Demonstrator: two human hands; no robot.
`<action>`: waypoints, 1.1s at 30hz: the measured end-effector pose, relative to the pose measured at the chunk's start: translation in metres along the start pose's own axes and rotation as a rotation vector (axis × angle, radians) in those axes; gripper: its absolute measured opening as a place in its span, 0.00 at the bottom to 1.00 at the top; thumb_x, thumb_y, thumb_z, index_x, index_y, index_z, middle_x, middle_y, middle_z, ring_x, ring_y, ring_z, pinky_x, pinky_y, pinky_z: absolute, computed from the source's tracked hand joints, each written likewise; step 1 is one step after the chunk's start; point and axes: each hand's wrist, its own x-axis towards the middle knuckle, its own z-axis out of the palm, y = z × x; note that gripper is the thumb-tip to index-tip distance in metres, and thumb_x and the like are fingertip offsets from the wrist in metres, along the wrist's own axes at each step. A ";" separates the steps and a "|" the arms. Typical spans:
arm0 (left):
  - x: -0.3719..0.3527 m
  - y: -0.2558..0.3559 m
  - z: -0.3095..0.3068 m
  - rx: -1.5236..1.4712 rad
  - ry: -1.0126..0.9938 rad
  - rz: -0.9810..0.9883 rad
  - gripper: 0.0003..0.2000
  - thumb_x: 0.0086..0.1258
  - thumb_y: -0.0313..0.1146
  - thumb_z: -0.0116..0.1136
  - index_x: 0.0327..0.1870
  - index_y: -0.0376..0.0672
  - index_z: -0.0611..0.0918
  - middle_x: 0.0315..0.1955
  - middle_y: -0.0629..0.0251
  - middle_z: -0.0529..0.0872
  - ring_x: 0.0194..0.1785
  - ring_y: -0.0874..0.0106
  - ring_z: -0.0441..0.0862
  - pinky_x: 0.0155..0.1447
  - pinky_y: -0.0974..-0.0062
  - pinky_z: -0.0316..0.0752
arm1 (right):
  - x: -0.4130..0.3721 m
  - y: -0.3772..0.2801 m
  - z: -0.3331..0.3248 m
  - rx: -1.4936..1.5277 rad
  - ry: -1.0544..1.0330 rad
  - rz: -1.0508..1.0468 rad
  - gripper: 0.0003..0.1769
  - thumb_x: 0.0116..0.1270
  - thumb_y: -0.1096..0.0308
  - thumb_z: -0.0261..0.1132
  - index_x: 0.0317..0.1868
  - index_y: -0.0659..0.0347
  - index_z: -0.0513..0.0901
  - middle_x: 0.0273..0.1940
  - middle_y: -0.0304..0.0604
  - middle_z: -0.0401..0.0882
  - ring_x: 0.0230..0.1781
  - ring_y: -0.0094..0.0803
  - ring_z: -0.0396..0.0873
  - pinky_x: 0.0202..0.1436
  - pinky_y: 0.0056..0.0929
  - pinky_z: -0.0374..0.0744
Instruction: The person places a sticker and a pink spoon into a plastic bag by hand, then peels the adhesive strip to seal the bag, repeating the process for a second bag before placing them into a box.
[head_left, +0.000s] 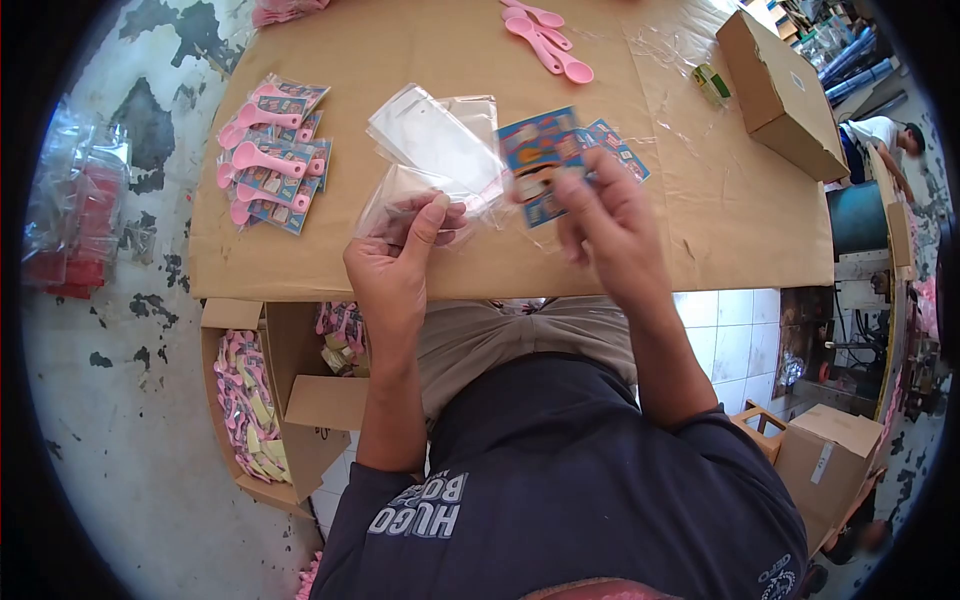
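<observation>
We see a table (730, 230) under brown covering across the upper and middle frame; below its edge, lower left, stands an open cardboard box (284, 342) with many pink spoon packs (245, 395) inside; a brown carton (780, 100) sits on the table, upper right. A pile of packed pink measuring spoons (270, 160), backed by blue printed cards, lies upper left; clear plastic sleeves (435, 135) overlap at upper centre, just beyond the left hand (405, 245). We note the two hands apart, both over the near part of the table; the left, centre-left, pinches a clear bag (382, 200) between thumb and fingers; the right hand (620, 225), blurred, right of centre, grips a blue printed card (538, 137) by its right side; further blue cards (622, 143) show just behind it; loose pink spoons (543, 46) lie together, top centre.
</observation>
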 end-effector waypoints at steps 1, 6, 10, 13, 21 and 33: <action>-0.001 0.000 0.001 0.033 0.010 0.011 0.10 0.77 0.29 0.66 0.51 0.32 0.85 0.39 0.53 0.93 0.40 0.67 0.92 0.45 0.75 0.85 | 0.000 0.000 0.006 0.021 -0.064 0.079 0.10 0.82 0.63 0.63 0.48 0.61 0.76 0.34 0.35 0.80 0.29 0.17 0.74 0.30 0.21 0.72; -0.002 -0.006 -0.007 -0.077 0.081 0.059 0.09 0.78 0.29 0.65 0.51 0.33 0.85 0.38 0.55 0.92 0.40 0.68 0.92 0.46 0.74 0.86 | 0.003 0.023 0.018 -0.359 -0.026 -0.087 0.12 0.81 0.63 0.63 0.48 0.65 0.75 0.34 0.41 0.80 0.33 0.26 0.77 0.36 0.30 0.74; 0.002 -0.003 -0.021 -0.390 0.249 0.061 0.08 0.79 0.30 0.63 0.52 0.37 0.85 0.40 0.58 0.92 0.45 0.67 0.92 0.49 0.72 0.87 | 0.003 0.023 0.015 -0.526 -0.032 -0.171 0.11 0.80 0.65 0.65 0.47 0.65 0.76 0.34 0.39 0.82 0.33 0.22 0.76 0.36 0.28 0.73; 0.001 -0.001 -0.020 -0.499 0.332 -0.038 0.11 0.79 0.32 0.64 0.57 0.39 0.84 0.49 0.59 0.91 0.54 0.65 0.90 0.51 0.73 0.87 | 0.000 0.025 0.015 -0.217 -0.022 -0.173 0.09 0.79 0.67 0.67 0.47 0.65 0.79 0.33 0.35 0.83 0.31 0.16 0.74 0.34 0.24 0.73; -0.007 0.004 0.007 -0.468 0.143 -0.049 0.12 0.79 0.31 0.63 0.59 0.39 0.83 0.54 0.54 0.90 0.55 0.66 0.89 0.57 0.67 0.86 | -0.014 0.006 0.015 -0.091 -0.155 0.066 0.10 0.78 0.66 0.68 0.48 0.65 0.83 0.32 0.30 0.82 0.27 0.10 0.73 0.28 0.15 0.71; -0.016 0.005 0.031 -0.374 0.022 -0.029 0.13 0.78 0.29 0.65 0.57 0.34 0.82 0.50 0.51 0.90 0.51 0.66 0.90 0.54 0.68 0.87 | -0.019 0.007 -0.006 -0.149 -0.152 0.081 0.09 0.77 0.67 0.69 0.46 0.65 0.84 0.28 0.30 0.79 0.24 0.12 0.73 0.26 0.18 0.71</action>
